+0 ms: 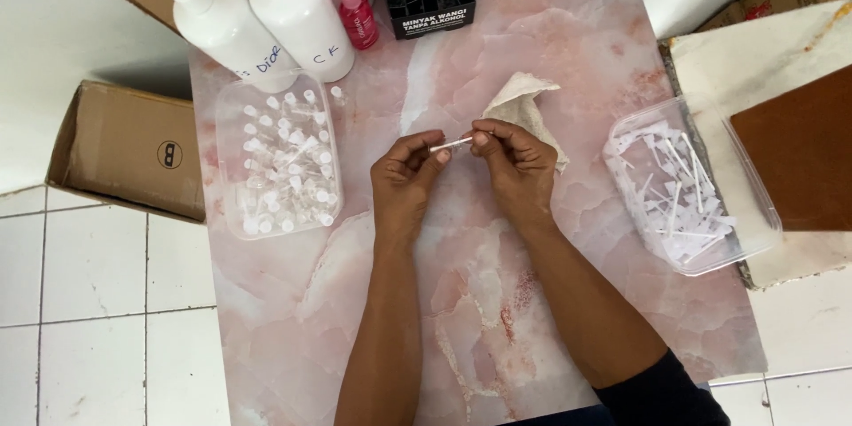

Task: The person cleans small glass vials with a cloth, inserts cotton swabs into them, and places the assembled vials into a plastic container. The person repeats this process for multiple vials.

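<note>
Over pink marble table (550, 62), both hands' (404, 185) grips pinch a half-hidden small vial (451, 144).

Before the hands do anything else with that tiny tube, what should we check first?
1. Both hands grip the small clear vial: ok, left hand and right hand pinch its ends.
2. Vial sits over the pink marble table, not past the edge: ok.
3. Tray of capped vials sits fully on the table: ok.
4. Tray of white plastic sticks is steady: not ok, it overhangs the table's right edge.
5. Cloth within reach: ok, just behind the right hand.
6. Vial is filled: cannot tell, too small.
</note>
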